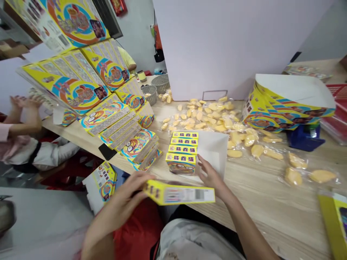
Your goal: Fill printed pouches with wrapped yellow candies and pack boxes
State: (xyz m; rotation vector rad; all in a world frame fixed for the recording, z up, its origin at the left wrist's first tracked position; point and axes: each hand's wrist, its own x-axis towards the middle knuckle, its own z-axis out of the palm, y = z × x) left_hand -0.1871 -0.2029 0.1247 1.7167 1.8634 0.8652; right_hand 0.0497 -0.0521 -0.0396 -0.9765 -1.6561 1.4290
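My left hand (135,191) grips the left end of a flat yellow box (184,193), held above the table's front edge. Beyond it stands a white tray (218,144) holding a row of small yellow boxes (182,148) along its left side. My right hand (207,171) reaches to the tray, its fingers apart beside the right end of the nearest small box. Bagged yellow pieces (206,113) lie spread behind and right of the tray.
Stacked yellow boxes (119,122) rise at the left. Nested yellow display cartons (287,104) stand at the right on a blue holder (303,139). A white panel (217,47) closes off the back. Another person's hands (25,103) show at the far left.
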